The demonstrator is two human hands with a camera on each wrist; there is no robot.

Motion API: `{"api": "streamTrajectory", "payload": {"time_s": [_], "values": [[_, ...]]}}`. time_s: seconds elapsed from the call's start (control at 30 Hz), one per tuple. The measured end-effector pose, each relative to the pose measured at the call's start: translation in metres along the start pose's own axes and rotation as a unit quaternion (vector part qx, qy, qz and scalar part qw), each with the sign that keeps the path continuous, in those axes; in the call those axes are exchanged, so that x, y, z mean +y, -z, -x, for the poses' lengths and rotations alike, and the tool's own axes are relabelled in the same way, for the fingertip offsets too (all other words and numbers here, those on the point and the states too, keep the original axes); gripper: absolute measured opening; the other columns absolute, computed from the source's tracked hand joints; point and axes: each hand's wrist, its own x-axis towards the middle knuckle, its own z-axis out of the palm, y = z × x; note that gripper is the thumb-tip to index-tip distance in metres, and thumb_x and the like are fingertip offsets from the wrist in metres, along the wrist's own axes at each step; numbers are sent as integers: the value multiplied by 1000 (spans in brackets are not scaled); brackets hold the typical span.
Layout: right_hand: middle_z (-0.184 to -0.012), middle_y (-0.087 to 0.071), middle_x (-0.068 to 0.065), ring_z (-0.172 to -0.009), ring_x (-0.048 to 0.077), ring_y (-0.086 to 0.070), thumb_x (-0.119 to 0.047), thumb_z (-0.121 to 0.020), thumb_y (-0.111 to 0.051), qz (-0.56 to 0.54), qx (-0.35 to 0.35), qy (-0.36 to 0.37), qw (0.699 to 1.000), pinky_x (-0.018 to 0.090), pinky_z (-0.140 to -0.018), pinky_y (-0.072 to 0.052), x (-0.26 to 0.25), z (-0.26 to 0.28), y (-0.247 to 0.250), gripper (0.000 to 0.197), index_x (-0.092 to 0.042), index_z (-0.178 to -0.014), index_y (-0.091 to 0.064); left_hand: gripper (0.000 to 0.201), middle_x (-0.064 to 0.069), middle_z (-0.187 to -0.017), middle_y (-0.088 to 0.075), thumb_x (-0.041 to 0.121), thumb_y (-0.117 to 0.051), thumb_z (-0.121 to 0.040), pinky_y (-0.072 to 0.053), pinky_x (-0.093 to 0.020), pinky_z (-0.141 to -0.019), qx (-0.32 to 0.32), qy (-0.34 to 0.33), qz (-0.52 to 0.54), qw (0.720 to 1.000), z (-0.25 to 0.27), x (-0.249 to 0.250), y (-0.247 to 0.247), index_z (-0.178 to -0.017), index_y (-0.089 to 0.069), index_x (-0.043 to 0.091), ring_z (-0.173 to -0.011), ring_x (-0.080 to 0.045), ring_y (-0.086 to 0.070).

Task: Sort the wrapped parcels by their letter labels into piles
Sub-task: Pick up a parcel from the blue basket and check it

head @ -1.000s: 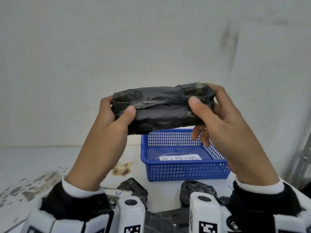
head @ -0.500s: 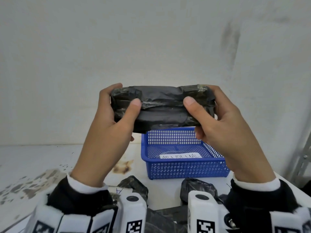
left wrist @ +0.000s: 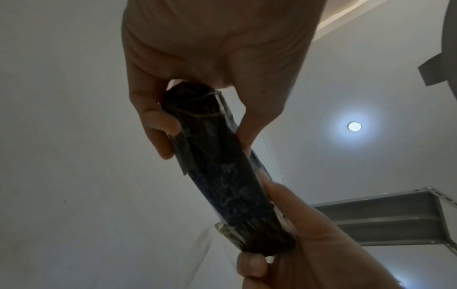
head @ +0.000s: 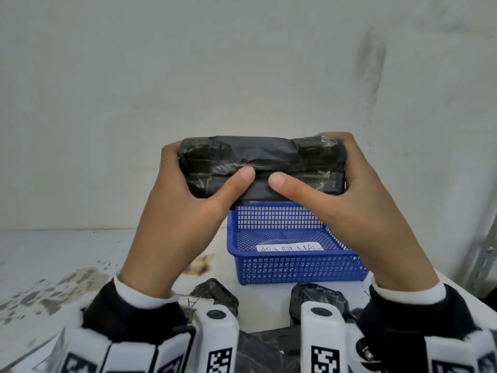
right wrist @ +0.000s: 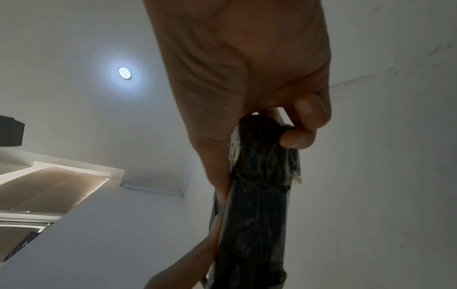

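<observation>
A parcel (head: pixel 262 160) wrapped in black plastic and clear tape is held level in the air in front of the wall. My left hand (head: pixel 188 192) grips its left end, thumb on the near face. My right hand (head: pixel 330 192) grips its right end the same way. The two thumbs nearly meet at the middle. No letter label shows on the side facing me. Both wrist views show the same parcel (left wrist: pixel 222 176) (right wrist: pixel 257 205) end-on between the hands. More black parcels (head: pixel 215 294) (head: pixel 317 300) lie on the table below, one beside a paper marked A (head: pixel 192 302).
A blue plastic basket (head: pixel 295 265) stands on the white table under the parcel, with a paper slip (head: pixel 289 248) reading ABNORMAL inside. A grey metal rack post (head: pixel 484 251) rises at the right edge. The stained tabletop (head: pixel 53 265) spreads to the left.
The parcel has been turned level and lowered a little. Both thumbs have slid inward toward its middle.
</observation>
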Motion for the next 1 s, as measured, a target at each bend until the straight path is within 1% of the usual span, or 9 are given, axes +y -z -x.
{"api": "streamTrajectory", "payload": {"time_s": [0.13,0.23,0.47,0.6,0.67,0.8,0.87,0.93,1.0], "values": [[-94,-69,-23,-86,-6,-67,-54,-66,-79,2,15,7,1000,10,-72,-51,-1,0,-1,48,-32,-102,-56,62,22,-94,-64,68,-64,-56,-47,-24,-65,1,13,-26,1000,1,1,-1,-107,-50,37,-79,7,-63],[-91,-68,-24,-84,-7,-65,-55,-71,-75,10,31,14,999,7,-69,-48,-1,-1,-2,42,-30,-100,-57,57,20,-95,-66,68,-65,-59,-46,-23,-65,5,11,-36,999,3,1,-2,-105,-51,37,-83,-3,-67],[-83,-68,-22,-76,-5,-65,-65,-69,-63,2,34,12,999,10,-65,-48,-1,-1,-5,45,-29,-96,-57,47,23,-90,-63,61,-66,-69,-41,-1,-59,16,3,-44,999,2,0,-1,-104,-50,34,-77,5,-63],[-77,-66,-21,-67,-5,-60,-67,-74,-58,12,45,8,999,13,-62,-46,1,-2,-6,44,-28,-95,-58,49,19,-93,-62,58,-68,-70,-43,-17,-59,-8,19,-53,998,1,0,0,-108,-47,34,-75,3,-60],[-75,-65,-21,-66,-4,-60,-65,-77,-59,12,47,3,999,17,-64,-47,3,-3,-5,42,-27,-95,-57,52,15,-96,-63,59,-68,-67,-43,-17,-62,-34,26,-59,997,1,0,0,-107,-44,36,-72,3,-58],[-78,-65,-16,-70,-3,-61,-58,-81,-63,2,35,0,999,20,-68,-50,4,-4,-3,36,-25,-95,-57,76,17,-107,-61,78,-61,-52,-55,-34,-82,-59,37,-66,995,1,-2,1,-114,-42,37,-92,-3,-64],[-81,-65,-17,-71,-2,-60,-61,-76,-62,-6,40,7,999,22,-70,-49,3,-4,-3,39,-29,-98,-59,70,18,-97,-67,88,-48,-60,-55,-39,-79,-53,36,-52,997,2,-3,0,-109,-46,38,-86,-4,-68],[-85,-65,-20,-77,-2,-62,-62,-76,-60,-23,52,9,998,25,-72,-51,2,-5,-1,38,-35,-101,-63,56,18,-89,-69,84,-36,-73,-51,-37,-68,-32,35,-31,998,3,-1,-1,-101,-51,38,-72,-4,-70],[-88,-67,-23,-81,-4,-64,-56,-81,-62,-40,48,11,998,22,-73,-54,2,-5,2,29,-39,-105,-65,47,20,-84,-69,76,-33,-79,-44,-33,-60,-20,39,-17,999,2,0,0,-95,-53,37,-64,-5,-70]]}}
